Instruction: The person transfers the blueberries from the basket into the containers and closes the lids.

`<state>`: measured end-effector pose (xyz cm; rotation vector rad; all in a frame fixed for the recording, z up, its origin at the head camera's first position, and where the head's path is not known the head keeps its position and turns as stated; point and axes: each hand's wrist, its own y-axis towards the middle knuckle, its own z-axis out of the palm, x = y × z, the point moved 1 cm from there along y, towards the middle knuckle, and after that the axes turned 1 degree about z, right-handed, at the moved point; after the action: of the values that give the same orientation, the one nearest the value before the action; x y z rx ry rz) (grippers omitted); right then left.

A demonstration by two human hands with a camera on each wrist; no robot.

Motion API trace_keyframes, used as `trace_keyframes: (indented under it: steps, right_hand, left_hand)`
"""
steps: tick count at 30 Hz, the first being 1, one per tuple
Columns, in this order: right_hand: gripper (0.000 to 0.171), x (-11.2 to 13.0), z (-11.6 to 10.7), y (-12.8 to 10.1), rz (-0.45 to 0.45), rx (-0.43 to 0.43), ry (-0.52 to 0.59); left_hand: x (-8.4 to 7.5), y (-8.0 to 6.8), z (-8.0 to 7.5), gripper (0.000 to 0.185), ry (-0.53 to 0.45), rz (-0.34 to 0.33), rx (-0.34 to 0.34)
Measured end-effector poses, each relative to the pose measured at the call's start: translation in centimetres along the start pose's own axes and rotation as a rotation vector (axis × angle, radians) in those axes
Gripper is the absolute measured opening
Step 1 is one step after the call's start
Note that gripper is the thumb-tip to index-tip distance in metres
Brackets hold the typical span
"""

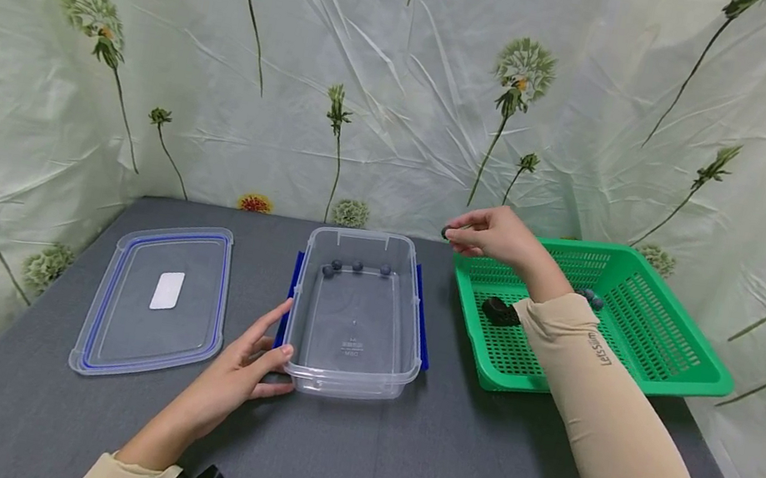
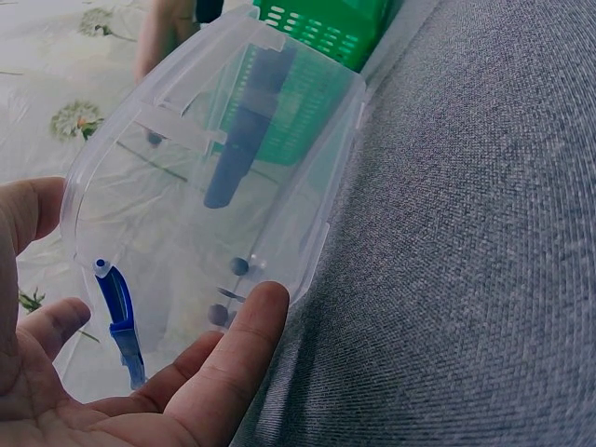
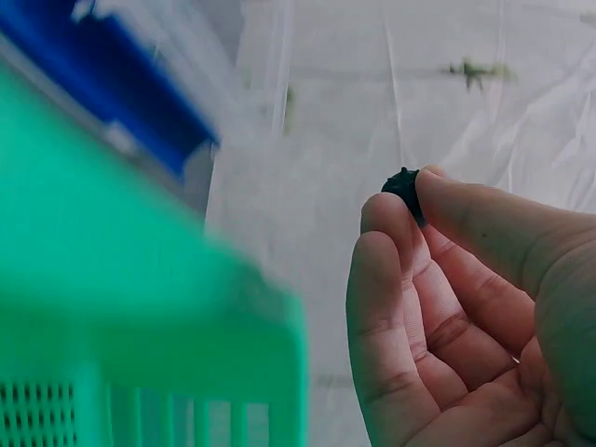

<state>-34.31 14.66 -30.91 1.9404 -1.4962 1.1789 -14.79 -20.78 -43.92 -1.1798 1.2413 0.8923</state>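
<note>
A small dark blueberry (image 1: 446, 233) is pinched between the thumb and fingertips of the right hand (image 1: 493, 236), which is held in the air above the gap between the green basket (image 1: 683, 357) and the clear plastic container (image 1: 357, 315). In the right wrist view the berry (image 3: 403, 189) is seen gripped at the very tips of the thumb and forefinger, the other fingers being loosely curled beneath; so light a pinch is probably used so that the soft fruit is not crushed.

The left hand (image 1: 248, 364) is laid against the near left corner of the container, its fingers nearly straight and its thumb pressed to the wall. Nothing is gripped by it. The container is apparently steadied in this way so that it does not slide on the grey worktop (image 1: 436, 468). The thumb (image 2: 233, 358) is shown against the transparent wall in the left wrist view.

Four blueberries (image 1: 357, 267) are seen lying along the far wall of the container, whose blue clips (image 1: 421, 321) are folded outward. The matching lid (image 1: 156, 298), edged in blue, is set flat on the worktop just to the left, well out of the way of the open top.

In the basket, a dark object (image 1: 500, 311) and a few more berries (image 1: 592, 298) are partly hidden by the sleeved right forearm.
</note>
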Motion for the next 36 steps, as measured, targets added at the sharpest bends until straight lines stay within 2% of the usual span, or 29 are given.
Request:
trace_keyframes:
  steps: [10, 17, 22, 31, 36]
  right_hand:
    - [0.027, 2.8, 5.9, 2.0, -0.069, 0.112, -0.088]
    - [0.026, 3.8, 9.2, 2.9, -0.046, 0.172, -0.196]
    - [0.027, 4.1, 11.1, 3.7, -0.007, 0.219, -0.21]
    - [0.021, 4.0, 13.9, 4.9, 0.064, 0.215, -0.222]
    - [0.024, 3.9, 14.7, 5.1, 0.099, 0.19, -0.177]
  left_hand:
    - [0.1, 0.0, -0.1, 0.071, -0.007, 0.01, 0.003]
    - [0.1, 0.0, 0.0, 0.071, -0.006, 0.008, 0.006]
    - [0.1, 0.0, 0.1, 0.071, -0.006, 0.005, -0.001]
    - [-0.1, -0.1, -0.1, 0.07, 0.001, 0.004, 0.005]
    - [0.0, -0.1, -0.1, 0.07, -0.009, 0.006, 0.011]
